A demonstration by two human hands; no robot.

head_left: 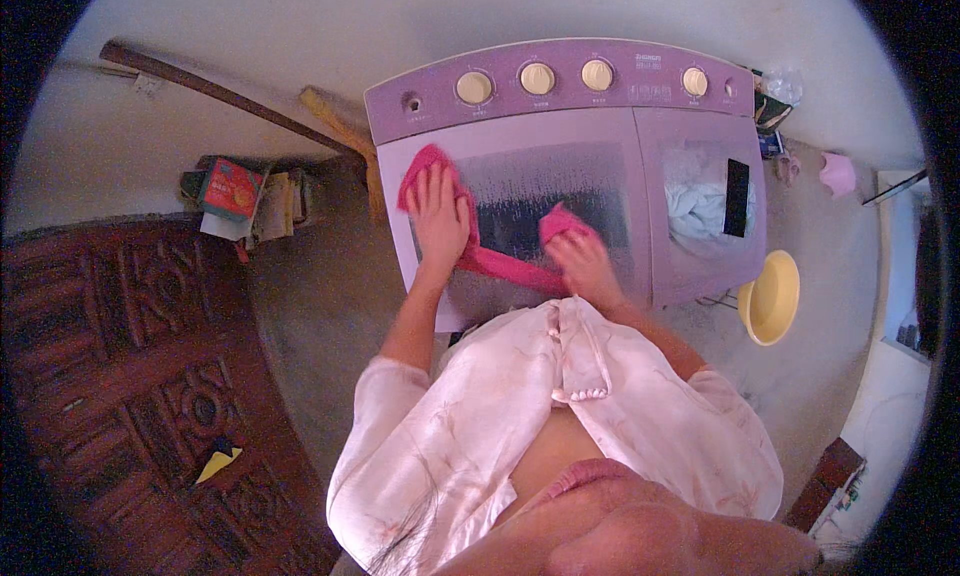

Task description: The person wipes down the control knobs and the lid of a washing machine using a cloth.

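Your left hand (438,221) lies flat, fingers spread, pressing one end of a pink cloth (495,261) onto the lid of a purple twin-tub washing machine (560,106), near the lid's left edge. Your right hand (580,261) is closed around the cloth's other end, bunched up toward the lid's front edge. The cloth stretches between both hands across the dark window of the lid. A yellow basin (772,296) sits on the floor just beside the machine's right front corner.
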